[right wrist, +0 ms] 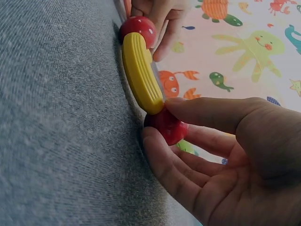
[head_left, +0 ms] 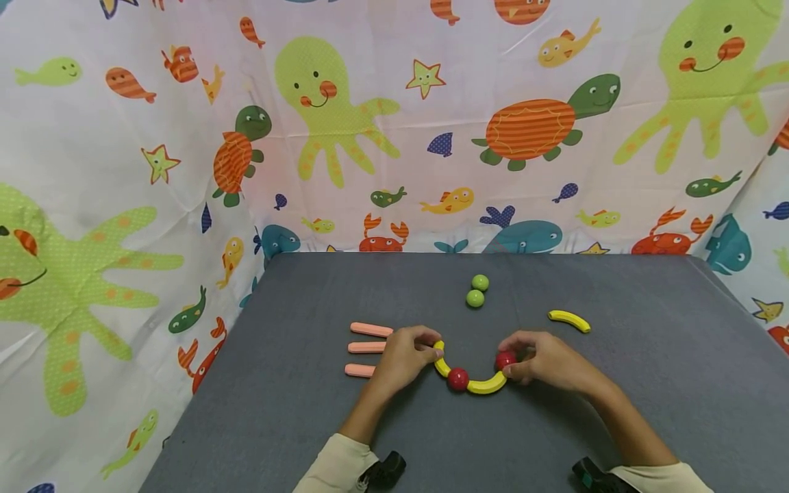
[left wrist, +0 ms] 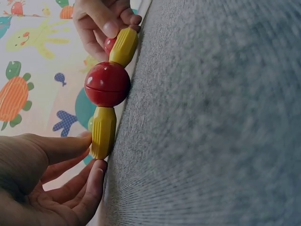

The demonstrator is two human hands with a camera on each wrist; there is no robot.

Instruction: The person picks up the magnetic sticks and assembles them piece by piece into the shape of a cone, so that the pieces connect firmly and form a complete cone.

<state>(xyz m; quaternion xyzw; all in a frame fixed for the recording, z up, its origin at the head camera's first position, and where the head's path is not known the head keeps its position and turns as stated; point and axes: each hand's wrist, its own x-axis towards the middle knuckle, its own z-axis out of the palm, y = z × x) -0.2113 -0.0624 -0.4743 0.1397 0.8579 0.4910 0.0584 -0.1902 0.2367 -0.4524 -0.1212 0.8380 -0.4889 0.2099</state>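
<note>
On the grey cloth, a curved yellow piece, a red ball, another curved yellow piece and a second red ball lie end to end in a U-shaped chain. My left hand pinches the outer end of the left yellow piece between thumb and fingers. At the other end of the chain, my right hand grips the second red ball with thumb and fingertips. Fine grooves run along the yellow pieces in both wrist views, and the right wrist view shows the held ball partly covered by fingers.
Several pink sticks lie beside the left hand, which partly hides them. Two green balls sit beyond the chain, and a loose curved yellow piece lies to the right. A sea-animal printed curtain hangs along the table's back edge.
</note>
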